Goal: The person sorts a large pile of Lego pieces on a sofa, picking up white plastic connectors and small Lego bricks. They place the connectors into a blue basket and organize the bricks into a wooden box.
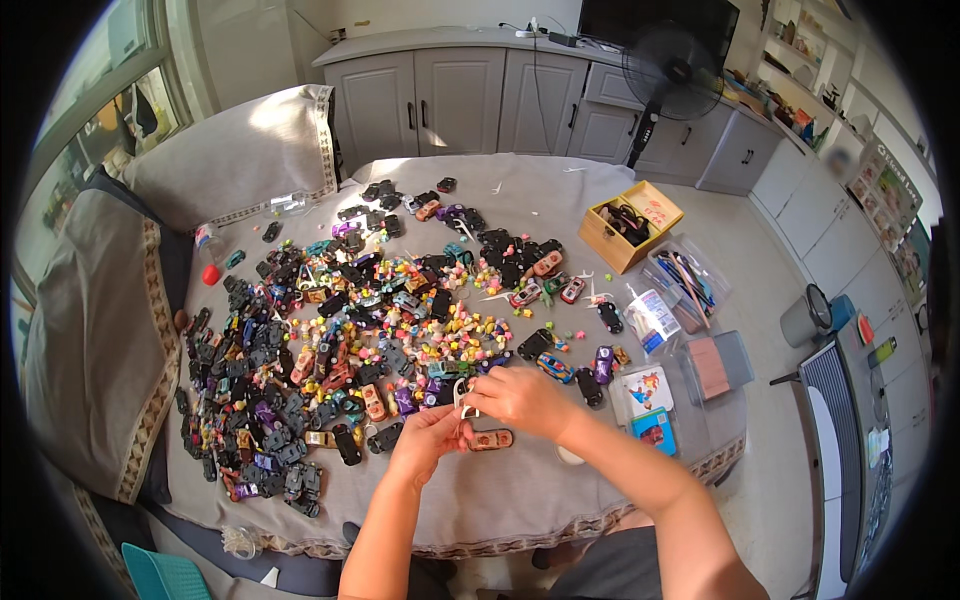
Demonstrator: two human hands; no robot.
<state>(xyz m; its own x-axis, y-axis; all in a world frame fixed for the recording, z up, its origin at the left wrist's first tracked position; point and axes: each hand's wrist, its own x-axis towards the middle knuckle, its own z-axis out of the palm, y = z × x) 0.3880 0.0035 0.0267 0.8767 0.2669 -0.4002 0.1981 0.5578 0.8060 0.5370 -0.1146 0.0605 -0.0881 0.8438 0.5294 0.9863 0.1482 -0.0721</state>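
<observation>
Near the front edge of the covered table, my two hands meet over a small white looped piece (462, 394); its exact kind is too small to make out. The fingers of my right hand (522, 402) are closed on it from the right. My left hand (430, 440) pinches at its lower end, with the fingertips partly hidden. An orange toy car (492, 440) lies right beside my left fingertips. Behind the hands spreads a big heap of toy cars (270, 370) in black, purple and orange, mixed with small yellow and pink pieces (450, 335).
To the right stand a yellow wooden box (608, 248), a clear bin of pens (690, 280), a white bottle (652, 318) and a clear container (728, 362). A blue card (654, 432) lies nearer. A red-capped bottle (208, 255) lies far left; a black fan (675, 70) stands behind.
</observation>
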